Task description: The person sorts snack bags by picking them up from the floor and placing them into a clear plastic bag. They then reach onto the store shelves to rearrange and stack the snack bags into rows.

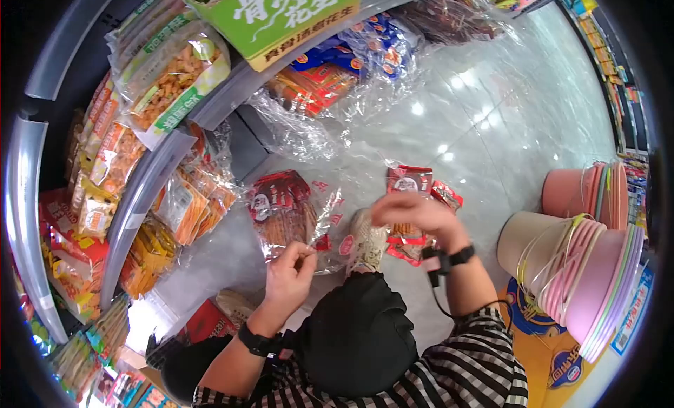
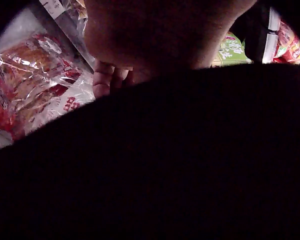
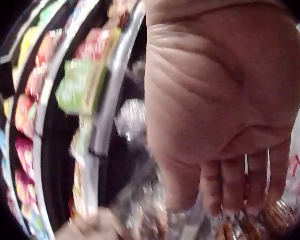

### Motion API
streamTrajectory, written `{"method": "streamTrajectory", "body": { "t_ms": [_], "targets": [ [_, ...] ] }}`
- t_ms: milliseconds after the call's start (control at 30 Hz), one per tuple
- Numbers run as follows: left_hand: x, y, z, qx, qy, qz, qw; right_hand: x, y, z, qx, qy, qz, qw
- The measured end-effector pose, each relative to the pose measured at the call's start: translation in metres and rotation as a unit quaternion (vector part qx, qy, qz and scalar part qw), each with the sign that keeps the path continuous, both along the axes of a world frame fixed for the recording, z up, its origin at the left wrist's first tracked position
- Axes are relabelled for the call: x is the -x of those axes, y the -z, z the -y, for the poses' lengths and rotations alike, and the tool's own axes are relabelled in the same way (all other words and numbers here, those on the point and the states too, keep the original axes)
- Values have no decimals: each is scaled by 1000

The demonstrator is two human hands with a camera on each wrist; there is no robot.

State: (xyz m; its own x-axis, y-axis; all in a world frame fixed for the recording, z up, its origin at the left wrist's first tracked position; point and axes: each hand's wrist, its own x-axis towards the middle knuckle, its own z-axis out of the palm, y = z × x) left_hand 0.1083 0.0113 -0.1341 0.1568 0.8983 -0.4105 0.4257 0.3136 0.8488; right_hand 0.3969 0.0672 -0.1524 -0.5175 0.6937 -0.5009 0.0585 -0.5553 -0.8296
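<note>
Handling this well probably means lifting the flat, red-and-clear plastic packet of brown snacks (image 1: 286, 218), just left of the pale patterned shoe (image 1: 366, 245), by its body, clear of loose film. The left hand's (image 1: 289, 275) fingers bend near its close edge; whether they pinch it, I cannot tell. The right hand (image 1: 418, 215), mostly right of the shoe, has straight, released fingers. The packet's red end points away from the person, its long axis roughly alongside the shoe.

Grey tiled flr (image 1: 519, 120) carries red snack pkts (image 1: 281, 197) & clr plastic wrap (image 1: 298, 138).
</note>
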Motion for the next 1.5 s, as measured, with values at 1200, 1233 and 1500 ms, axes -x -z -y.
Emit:
{"method": "streamTrajectory", "body": {
  "t_ms": [1200, 1233, 1500],
  "targets": [
    [0, 12, 8, 41, 3, -26, 999, -156, 99, 200, 87, 617, 182, 761],
    [0, 11, 7, 42, 3, -26, 999, -153, 102, 206, 113, 609, 187, 762],
    [3, 12, 8, 44, 27, -10, 999, -111, 164, 250, 183, 560, 105, 801]
  ]
}}
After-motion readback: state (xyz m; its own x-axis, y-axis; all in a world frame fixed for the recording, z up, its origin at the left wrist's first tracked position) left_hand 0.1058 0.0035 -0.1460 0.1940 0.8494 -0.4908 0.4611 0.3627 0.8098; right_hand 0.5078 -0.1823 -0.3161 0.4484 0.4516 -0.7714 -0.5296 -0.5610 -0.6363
